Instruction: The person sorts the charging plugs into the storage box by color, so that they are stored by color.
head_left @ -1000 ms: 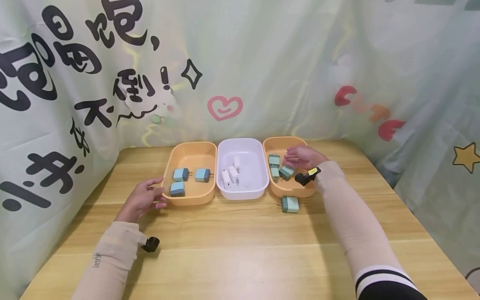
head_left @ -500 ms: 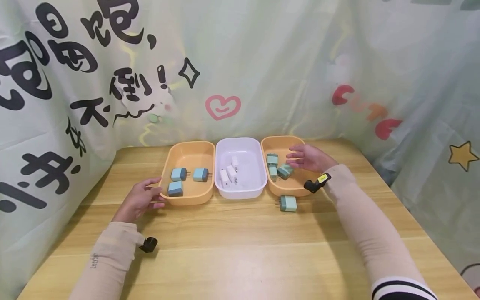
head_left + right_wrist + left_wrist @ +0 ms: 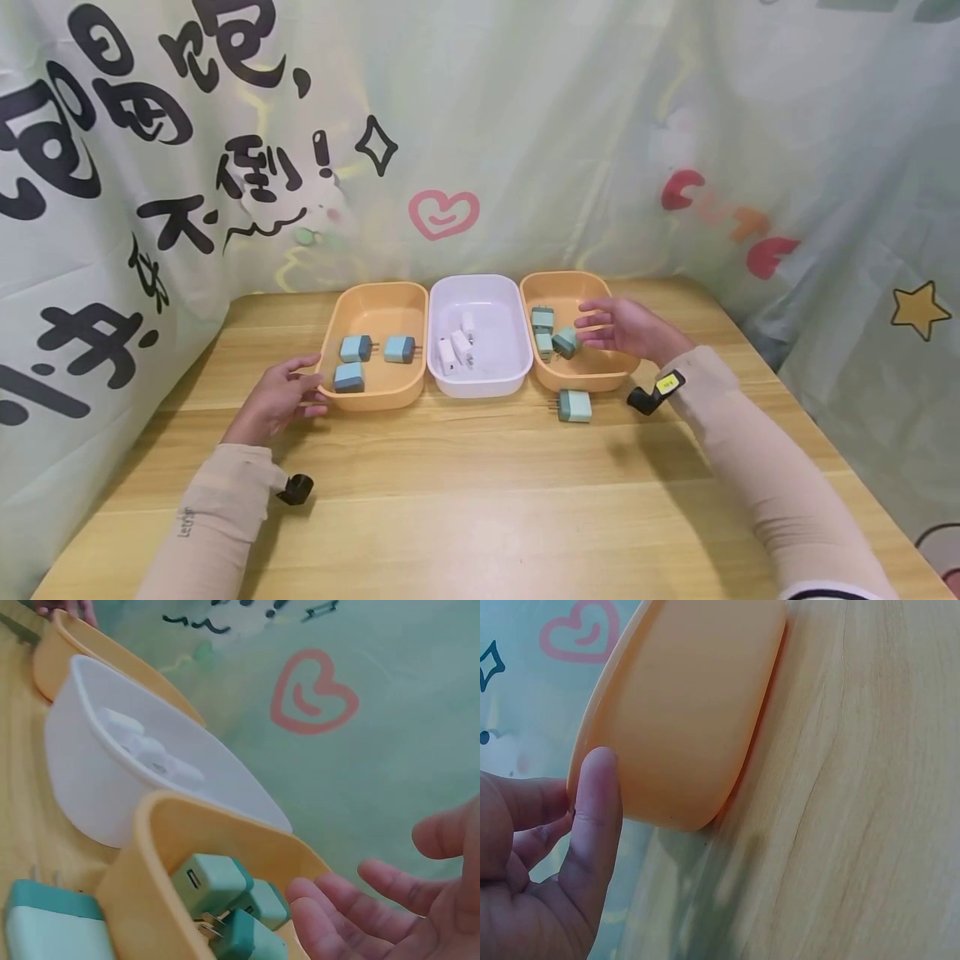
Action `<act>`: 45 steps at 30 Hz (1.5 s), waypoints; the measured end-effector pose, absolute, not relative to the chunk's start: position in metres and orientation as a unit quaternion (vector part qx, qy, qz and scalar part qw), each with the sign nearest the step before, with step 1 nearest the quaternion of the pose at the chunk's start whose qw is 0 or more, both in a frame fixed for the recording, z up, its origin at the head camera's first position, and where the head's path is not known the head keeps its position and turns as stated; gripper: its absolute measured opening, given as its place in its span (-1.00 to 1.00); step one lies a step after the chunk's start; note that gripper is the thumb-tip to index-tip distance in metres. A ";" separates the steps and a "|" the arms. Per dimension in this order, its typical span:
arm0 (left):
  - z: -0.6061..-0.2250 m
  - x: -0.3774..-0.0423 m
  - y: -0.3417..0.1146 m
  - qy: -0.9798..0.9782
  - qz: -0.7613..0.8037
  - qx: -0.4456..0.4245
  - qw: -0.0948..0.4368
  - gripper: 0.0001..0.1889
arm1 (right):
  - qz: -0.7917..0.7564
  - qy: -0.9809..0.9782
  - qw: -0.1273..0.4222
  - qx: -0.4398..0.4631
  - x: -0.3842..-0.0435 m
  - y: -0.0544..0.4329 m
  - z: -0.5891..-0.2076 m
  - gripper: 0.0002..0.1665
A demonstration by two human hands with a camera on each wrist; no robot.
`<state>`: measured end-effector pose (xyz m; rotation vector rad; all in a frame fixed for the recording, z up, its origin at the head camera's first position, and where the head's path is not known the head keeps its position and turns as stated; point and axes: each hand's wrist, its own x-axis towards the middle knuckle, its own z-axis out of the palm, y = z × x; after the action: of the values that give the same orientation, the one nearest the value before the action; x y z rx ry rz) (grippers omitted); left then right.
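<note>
In the head view my left hand [image 3: 273,400] is at the near left corner of the left orange bin [image 3: 384,398], its fingers touching the rim. The left wrist view shows the thumb [image 3: 598,787] over the outside wall. Blue chargers [image 3: 399,349] lie in that bin. My right hand [image 3: 630,327] hovers above the right orange bin [image 3: 585,382], fingers apart, holding nothing. Several green chargers [image 3: 214,881] are bunched at that bin's left side, beside the fingertips. One more green charger [image 3: 575,406] lies on the table just in front of the bin.
A white bin [image 3: 480,388] stands between the orange ones, with several white chargers [image 3: 459,346] inside. All the bins sit side by side on the wooden table [image 3: 465,500]. A printed curtain [image 3: 525,150] hangs behind and at both sides.
My right hand has drawn back to the right, away from the green chargers, and its fingers have spread apart. The left hand keeps its place at the left bin. The head view has shifted slightly.
</note>
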<state>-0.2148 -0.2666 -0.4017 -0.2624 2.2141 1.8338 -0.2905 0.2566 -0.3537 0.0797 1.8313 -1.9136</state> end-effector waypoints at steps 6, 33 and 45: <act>-0.403 -0.214 -0.268 0.758 0.633 -0.085 0.128 -0.43 | -0.685 0.689 0.237 0.012 -0.274 0.253 -0.351 -0.66; -0.401 -0.213 -0.266 0.754 0.636 -0.095 0.134 -0.42 | -0.648 0.718 0.246 -0.068 -0.203 0.254 -0.367 -0.56; -0.402 -0.215 -0.266 0.754 0.636 -0.098 0.132 -0.42 | -0.590 0.740 0.309 -0.097 -0.193 0.255 -0.376 -0.38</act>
<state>-0.2152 -0.2662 -0.4019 -0.2837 2.1878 1.8455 -0.1932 0.2547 -0.3761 -0.2566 1.9547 -1.5594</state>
